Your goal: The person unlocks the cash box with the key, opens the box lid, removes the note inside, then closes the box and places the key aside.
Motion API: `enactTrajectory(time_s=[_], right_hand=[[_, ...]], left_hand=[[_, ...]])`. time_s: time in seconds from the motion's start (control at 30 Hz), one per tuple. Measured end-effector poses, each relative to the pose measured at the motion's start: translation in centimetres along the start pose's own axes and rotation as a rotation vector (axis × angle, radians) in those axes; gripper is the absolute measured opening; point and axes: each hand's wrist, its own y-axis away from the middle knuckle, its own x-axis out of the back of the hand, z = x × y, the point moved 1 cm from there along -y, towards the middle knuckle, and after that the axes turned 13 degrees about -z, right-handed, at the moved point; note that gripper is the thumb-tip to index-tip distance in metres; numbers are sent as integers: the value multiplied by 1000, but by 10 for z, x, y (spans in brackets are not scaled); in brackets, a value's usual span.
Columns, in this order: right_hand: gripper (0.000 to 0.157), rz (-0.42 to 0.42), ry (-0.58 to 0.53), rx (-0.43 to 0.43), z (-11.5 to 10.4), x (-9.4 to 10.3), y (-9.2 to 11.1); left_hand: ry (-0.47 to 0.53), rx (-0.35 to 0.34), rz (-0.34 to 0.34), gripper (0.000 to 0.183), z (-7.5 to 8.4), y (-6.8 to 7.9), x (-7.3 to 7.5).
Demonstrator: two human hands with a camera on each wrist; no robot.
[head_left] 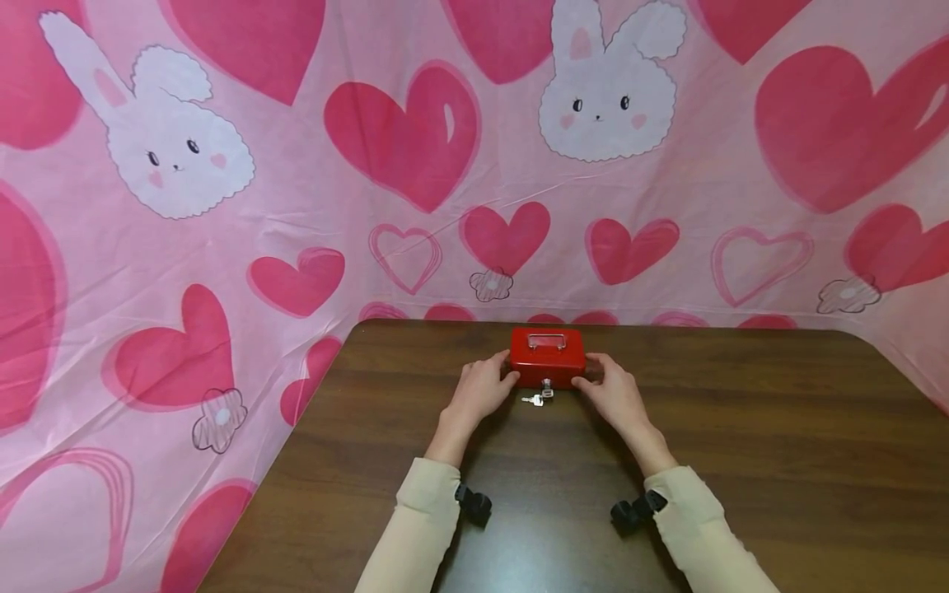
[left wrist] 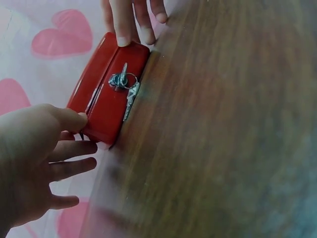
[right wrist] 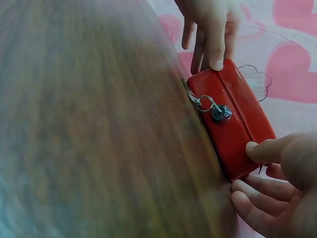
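Note:
A small red cash box (head_left: 547,367) stands near the far edge of the table, its lid down and its metal handle (head_left: 546,340) lying on top. In its front lock (right wrist: 221,113) sits a key, with a second key (left wrist: 131,95) hanging from the ring. My left hand (head_left: 480,387) holds the box's left end, thumb on the front corner and index finger round the side, other fingers spread. At the right end, my right hand (head_left: 614,392) holds it likewise between thumb and fingers. The box's back is hidden.
The brown wooden table (head_left: 549,469) reaches toward me and out to both sides. Behind it and at the left hangs a pink cloth (head_left: 415,247) printed with hearts and rabbits. Black wrist cameras (head_left: 474,506) are strapped at both beige sleeves (head_left: 415,527).

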Motion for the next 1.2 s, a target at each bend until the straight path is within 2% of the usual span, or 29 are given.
enactTrajectory(time_s=[0.2,0.33,0.5,0.7,1.0,1.2], right_hand=[[50,19,15,24,-1,-1,2],[48,30,50,34,-2,-1,3],[48,41,97,30,-2,-1,2],[47,48,119,10,0,-1,1],[49,41,124,-18,-2,1,4],[51,39,122,-8,-2,-1,5]], left_hand=[[-14,-12,8,50,-1,1,-2],[-58,-21,5,50,0,1,-2],[-130,-24,22,49,3,2,-2],[-159,-38,43,46,6,3,-2],[-82,-53,64,47,5,5,-1],[-34,-26,45,46,3,7,0]])
